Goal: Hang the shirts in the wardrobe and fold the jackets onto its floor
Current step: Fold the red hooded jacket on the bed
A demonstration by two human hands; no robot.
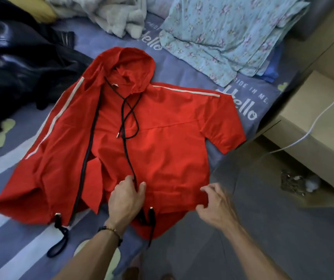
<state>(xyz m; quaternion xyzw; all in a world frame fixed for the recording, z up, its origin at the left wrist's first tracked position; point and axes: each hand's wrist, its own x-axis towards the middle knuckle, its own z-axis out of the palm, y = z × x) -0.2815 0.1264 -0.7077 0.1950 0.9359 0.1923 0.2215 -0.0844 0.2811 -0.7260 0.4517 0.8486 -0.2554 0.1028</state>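
Observation:
A red hooded jacket (162,126) with white sleeve stripes and black drawstrings lies spread face up on the bed (10,229), its zip partly open. My left hand (126,199) presses on its lower front, fingers near a black cord. My right hand (214,203) hovers at the jacket's lower right hem with fingers loosely curled, blurred; whether it touches the cloth I cannot tell. A black leather jacket (14,57) lies heaped at the upper left of the bed.
A light blue floral garment (222,37) and a pale fluffy blanket (111,15) lie at the head of the bed. To the right stands a beige bedside cabinet (313,118) with a white cable (311,126) across it, above grey floor.

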